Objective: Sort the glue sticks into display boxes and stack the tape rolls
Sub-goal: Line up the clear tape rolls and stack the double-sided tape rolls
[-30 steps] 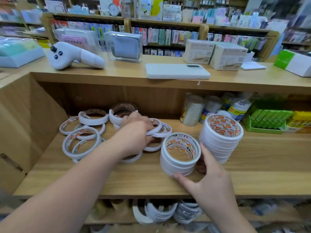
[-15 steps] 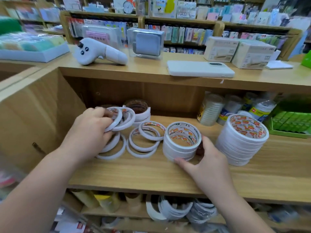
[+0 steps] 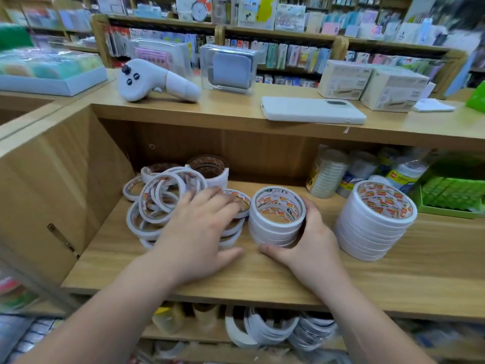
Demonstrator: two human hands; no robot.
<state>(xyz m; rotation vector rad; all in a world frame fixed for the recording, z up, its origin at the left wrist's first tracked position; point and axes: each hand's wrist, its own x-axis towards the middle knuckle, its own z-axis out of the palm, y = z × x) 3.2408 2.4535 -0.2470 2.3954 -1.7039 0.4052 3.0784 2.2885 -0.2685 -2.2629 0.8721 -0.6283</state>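
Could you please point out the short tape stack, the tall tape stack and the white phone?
short tape stack (image 3: 273,231): head view, side wall.
tall tape stack (image 3: 367,239): head view, side wall.
white phone (image 3: 312,110): head view, middle of its back.

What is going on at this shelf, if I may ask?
A person is stacking tape rolls on a wooden shelf with bare hands. The right grip curls round a short stack, and the left grip lies flat-fingered on the loose rolls beside it. A taller stack stands apart to the right. The green box further right is untouched.
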